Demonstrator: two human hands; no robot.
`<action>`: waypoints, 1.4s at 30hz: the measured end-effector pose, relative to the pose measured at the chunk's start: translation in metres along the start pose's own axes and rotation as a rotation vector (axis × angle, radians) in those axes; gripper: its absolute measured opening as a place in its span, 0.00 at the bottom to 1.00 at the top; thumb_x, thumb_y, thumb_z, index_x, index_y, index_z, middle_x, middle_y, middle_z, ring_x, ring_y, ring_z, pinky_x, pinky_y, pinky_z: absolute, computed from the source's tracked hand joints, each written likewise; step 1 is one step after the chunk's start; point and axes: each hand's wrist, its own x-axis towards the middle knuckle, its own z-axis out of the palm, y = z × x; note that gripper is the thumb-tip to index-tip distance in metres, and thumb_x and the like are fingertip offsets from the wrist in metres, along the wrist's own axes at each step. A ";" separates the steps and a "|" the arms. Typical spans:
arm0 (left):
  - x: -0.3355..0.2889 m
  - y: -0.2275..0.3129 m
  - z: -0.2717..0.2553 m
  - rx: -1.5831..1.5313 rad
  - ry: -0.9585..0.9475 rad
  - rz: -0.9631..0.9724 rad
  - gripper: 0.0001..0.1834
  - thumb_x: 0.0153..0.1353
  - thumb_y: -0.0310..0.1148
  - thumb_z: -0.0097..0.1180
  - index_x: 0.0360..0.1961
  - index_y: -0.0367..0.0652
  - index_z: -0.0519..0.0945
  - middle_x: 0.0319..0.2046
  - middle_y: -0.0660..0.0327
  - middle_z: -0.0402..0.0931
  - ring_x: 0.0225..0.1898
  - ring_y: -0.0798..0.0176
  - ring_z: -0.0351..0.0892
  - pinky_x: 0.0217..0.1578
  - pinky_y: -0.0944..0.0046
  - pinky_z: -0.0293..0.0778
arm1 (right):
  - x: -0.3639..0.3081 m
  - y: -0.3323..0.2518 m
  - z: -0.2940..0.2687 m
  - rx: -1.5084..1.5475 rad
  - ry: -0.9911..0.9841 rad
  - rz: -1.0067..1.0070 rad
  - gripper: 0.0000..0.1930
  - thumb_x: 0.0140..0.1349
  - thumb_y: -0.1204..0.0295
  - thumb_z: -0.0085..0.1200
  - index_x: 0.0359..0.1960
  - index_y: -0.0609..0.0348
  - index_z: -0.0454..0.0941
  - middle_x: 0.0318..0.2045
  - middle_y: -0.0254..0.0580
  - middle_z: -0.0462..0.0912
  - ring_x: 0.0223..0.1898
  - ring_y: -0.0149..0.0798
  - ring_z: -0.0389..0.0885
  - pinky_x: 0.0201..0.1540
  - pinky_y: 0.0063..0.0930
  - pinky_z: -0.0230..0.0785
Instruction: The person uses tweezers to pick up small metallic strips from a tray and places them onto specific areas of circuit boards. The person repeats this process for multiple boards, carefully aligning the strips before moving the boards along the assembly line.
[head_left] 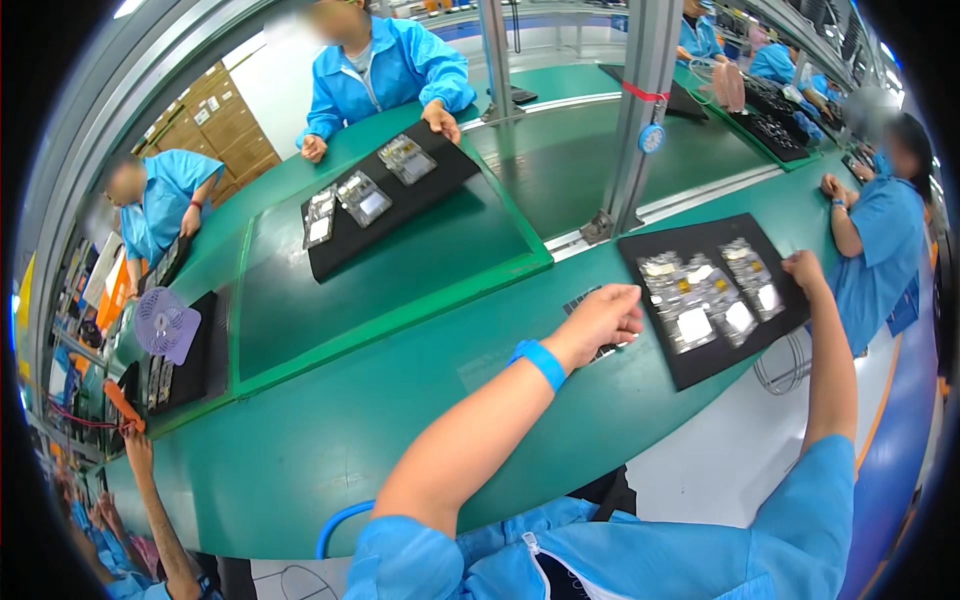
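Note:
A black flat board (715, 365) carries three circuit boards, each with silvery and white parts; the middle circuit board (735, 318) is smeared by motion. On its right edge, my right hand (803, 270) is closed with the fingertips pinching the rim. My left hand (600, 322), with a blue band at the wrist, hovers by the opposite edge. Its fingers are loosely bent, thumb apart from them, and I see nothing in them. Beneath that hand a dark printed card (603, 350) shows in part on the green tabletop (400, 440).
Across the table a person (385, 70) in blue holds another black board (345, 250) with circuit boards. A metal post (645, 110) rises beyond my board. At right sits another person (885, 220). A purple fan (167, 325) and an orange-handled tool (122, 405) are at left.

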 end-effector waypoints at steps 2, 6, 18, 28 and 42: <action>0.005 0.001 -0.027 0.527 0.155 0.290 0.21 0.62 0.41 0.58 0.48 0.36 0.73 0.36 0.54 0.76 0.39 0.58 0.79 0.41 0.60 0.77 | 0.005 -0.005 0.007 -0.251 0.268 0.005 0.11 0.56 0.65 0.57 0.33 0.62 0.79 0.33 0.61 0.82 0.38 0.58 0.81 0.41 0.48 0.73; -0.027 0.062 -0.094 1.754 0.692 0.546 0.14 0.52 0.32 0.59 0.39 0.40 0.76 0.37 0.51 0.76 0.42 0.47 0.76 0.40 0.51 0.76 | 0.017 0.014 -0.033 -0.678 0.580 -0.290 0.13 0.64 0.63 0.47 0.44 0.56 0.76 0.42 0.51 0.75 0.42 0.57 0.78 0.44 0.50 0.70; -0.114 0.106 -0.300 2.499 0.581 0.098 0.03 0.58 0.26 0.49 0.30 0.39 0.73 0.27 0.52 0.79 0.32 0.49 0.82 0.31 0.53 0.78 | -0.215 -0.326 0.077 1.351 -0.646 0.014 0.22 0.67 0.49 0.47 0.29 0.56 0.71 0.18 0.32 0.70 0.15 0.26 0.66 0.15 0.20 0.55; -0.246 0.034 -0.128 2.349 0.302 0.509 0.11 0.45 0.21 0.57 0.34 0.33 0.78 0.22 0.55 0.74 0.21 0.56 0.75 0.20 0.59 0.71 | -0.234 -0.367 0.099 1.098 -0.621 -0.144 0.12 0.63 0.65 0.57 0.33 0.60 0.70 0.19 0.35 0.75 0.16 0.26 0.73 0.18 0.19 0.66; -0.120 -0.026 -0.020 1.675 0.253 0.530 0.36 0.53 0.48 0.62 0.58 0.37 0.70 0.58 0.37 0.62 0.62 0.41 0.60 0.60 0.40 0.57 | -0.240 -0.374 0.104 1.010 -0.523 -0.147 0.14 0.61 0.63 0.59 0.33 0.59 0.69 0.20 0.35 0.77 0.16 0.24 0.73 0.19 0.16 0.64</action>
